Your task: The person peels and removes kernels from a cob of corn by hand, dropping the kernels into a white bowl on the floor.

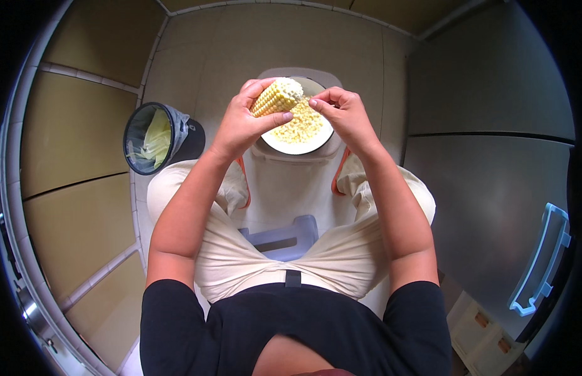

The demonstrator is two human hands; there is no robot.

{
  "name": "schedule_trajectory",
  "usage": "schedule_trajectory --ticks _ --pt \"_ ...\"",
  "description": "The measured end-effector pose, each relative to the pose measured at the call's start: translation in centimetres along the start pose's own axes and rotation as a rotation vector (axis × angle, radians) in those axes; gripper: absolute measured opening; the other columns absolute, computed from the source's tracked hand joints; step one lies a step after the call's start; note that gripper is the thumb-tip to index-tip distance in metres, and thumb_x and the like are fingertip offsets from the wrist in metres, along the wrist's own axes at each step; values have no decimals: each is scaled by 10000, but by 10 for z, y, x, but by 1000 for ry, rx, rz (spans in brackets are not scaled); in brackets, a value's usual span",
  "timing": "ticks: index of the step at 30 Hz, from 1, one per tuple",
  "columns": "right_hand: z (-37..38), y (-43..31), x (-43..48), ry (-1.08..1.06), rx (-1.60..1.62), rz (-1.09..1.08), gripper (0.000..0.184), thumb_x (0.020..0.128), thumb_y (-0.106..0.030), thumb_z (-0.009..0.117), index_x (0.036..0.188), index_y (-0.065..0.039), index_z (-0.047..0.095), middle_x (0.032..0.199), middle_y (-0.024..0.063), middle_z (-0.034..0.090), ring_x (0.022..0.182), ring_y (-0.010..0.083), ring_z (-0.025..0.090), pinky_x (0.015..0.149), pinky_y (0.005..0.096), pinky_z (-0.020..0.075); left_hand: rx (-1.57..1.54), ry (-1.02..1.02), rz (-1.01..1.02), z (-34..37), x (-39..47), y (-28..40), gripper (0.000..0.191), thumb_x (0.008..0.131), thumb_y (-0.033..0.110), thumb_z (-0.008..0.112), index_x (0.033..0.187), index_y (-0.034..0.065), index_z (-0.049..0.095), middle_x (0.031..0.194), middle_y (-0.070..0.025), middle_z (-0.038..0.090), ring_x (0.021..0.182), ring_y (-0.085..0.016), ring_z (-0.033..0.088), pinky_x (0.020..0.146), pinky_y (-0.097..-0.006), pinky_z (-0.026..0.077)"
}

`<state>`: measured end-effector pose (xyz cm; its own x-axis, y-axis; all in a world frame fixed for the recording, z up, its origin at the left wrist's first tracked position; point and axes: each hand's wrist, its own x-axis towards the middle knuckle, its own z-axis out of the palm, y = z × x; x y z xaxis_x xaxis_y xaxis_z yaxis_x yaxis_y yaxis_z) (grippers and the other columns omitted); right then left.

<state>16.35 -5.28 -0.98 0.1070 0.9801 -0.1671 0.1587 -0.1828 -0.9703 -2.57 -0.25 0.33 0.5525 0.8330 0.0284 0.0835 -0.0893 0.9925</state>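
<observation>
An ear of corn (268, 100) is held in my left hand (246, 117), tilted over a round bowl (300, 147), with its pale, partly stripped end towards the right. Loose corn kernels (301, 126) lie in the bowl. My right hand (343, 111) is just right of the cob's end, above the bowl's right side, thumb and forefinger close together. Whether a kernel is between those fingertips cannot be made out. Under the bowl is a light plastic stool (298, 159), standing on the floor between my feet.
A lined bin (197, 139) holding green husks (157, 136) stands left of my legs. Tan cabinets (79, 127) run along the left. A grey fridge-like appliance (479, 188) is at the right, with a light-blue plastic rack (538, 263) on it. I sit over a bluish plastic stool (306, 235).
</observation>
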Motion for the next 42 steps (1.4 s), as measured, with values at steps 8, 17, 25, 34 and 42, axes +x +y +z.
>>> schedule_trajectory --ticks 8,17,25,34,42 --pt "8 -1 2 41 -57 -70 226 773 -183 640 694 24 595 639 28 540 583 72 470 522 229 383 -482 -3 -185 7 0 10 488 750 164 649 1169 18 445 1080 -52 530 1004 -122 497 884 -270 381" --pt "16 8 1 -5 -281 -191 259 796 -195 589 657 22 565 575 22 489 543 55 420 474 237 342 -525 40 -163 7 3 3 440 774 136 619 1162 19 447 1067 -57 543 983 -117 505 874 -267 381" --pt "13 6 4 -137 48 -24 299 766 -190 566 1014 -23 564 914 106 599 817 126 554 687 277 458 -561 29 -195 10 2 5 442 776 136 603 1163 12 429 1072 -70 516 1010 -142 494 897 -279 380" --pt "18 -18 -6 -297 364 55 549 744 -186 673 1195 -9 416 1068 76 520 944 123 516 742 260 462 -302 88 -159 15 2 -4 375 770 106 643 1080 15 454 1013 -55 522 946 -120 507 844 -263 417" --pt "14 -16 -6 -191 98 -28 465 708 -174 604 1120 -5 471 969 74 560 881 139 543 776 275 440 -31 50 31 -5 5 10 283 782 98 629 1036 12 537 993 -47 528 901 -110 530 800 -237 441"
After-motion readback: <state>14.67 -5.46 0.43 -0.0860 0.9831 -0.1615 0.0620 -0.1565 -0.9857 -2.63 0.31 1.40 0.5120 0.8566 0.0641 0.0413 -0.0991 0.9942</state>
